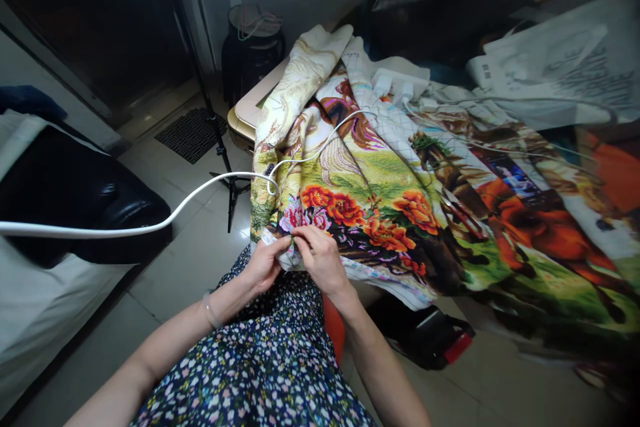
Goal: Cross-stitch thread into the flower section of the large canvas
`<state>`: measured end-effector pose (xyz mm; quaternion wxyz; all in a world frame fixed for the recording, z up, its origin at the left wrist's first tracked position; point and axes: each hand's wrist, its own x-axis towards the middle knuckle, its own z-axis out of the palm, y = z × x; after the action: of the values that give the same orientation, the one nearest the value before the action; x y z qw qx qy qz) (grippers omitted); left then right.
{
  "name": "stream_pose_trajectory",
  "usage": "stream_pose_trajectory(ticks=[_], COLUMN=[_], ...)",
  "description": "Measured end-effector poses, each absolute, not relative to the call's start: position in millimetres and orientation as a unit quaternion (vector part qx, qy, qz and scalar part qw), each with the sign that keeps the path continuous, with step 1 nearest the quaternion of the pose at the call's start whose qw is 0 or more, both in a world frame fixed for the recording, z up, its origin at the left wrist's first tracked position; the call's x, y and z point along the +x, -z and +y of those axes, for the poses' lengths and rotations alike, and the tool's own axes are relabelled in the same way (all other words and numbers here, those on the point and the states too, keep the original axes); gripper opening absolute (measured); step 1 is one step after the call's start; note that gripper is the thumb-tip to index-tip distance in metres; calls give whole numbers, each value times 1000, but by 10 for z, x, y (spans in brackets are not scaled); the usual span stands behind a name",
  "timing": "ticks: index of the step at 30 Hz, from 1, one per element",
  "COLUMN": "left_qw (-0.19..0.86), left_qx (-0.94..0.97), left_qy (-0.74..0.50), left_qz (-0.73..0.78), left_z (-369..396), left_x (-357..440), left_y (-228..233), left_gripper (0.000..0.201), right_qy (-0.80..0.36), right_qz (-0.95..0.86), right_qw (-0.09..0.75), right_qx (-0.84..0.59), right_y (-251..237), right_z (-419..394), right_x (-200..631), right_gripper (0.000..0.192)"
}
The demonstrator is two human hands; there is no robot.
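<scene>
A large cross-stitch cloth (380,207) with orange flowers, green grass and a bird lies draped over a table and hangs toward my lap. My left hand (267,263) grips its lower left edge, thumb on top, beside a small whitish piece (269,238). Right next to it, my right hand (320,255) is closed in a pinch at the cloth, its fingertips almost meeting my left thumb. Something thin and dark shows between the fingertips, too small to name. The underside of the held edge is hidden.
A white cable (200,190) crosses from the left onto the cloth. A power strip (400,80) with plugs lies at the back. A black tripod stand (220,140) rises beyond the table corner. Scissors (467,214) rest on the right side, and a plastic bag (565,67) lies behind.
</scene>
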<state>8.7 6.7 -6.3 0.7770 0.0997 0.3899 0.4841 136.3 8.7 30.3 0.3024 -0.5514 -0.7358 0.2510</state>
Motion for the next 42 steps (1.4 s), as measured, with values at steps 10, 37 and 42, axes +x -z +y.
stream_pose_trajectory(ticks=[10, 37, 42], left_qw=[769, 798, 793], left_qx=[128, 75, 82], left_qy=[-505, -467, -474], left_qz=[370, 373, 373], left_z=[68, 54, 53], left_x=[83, 45, 43], left_y=[22, -19, -5], left_gripper=[44, 31, 36], right_qy=[-408, -333, -317], right_qz=[-585, -695, -708], right_qw=[509, 301, 294], right_qx=[-483, -561, -558], right_y=[-745, -407, -395], right_z=[158, 18, 39], right_x=[1387, 1505, 1510], right_gripper=[14, 22, 23])
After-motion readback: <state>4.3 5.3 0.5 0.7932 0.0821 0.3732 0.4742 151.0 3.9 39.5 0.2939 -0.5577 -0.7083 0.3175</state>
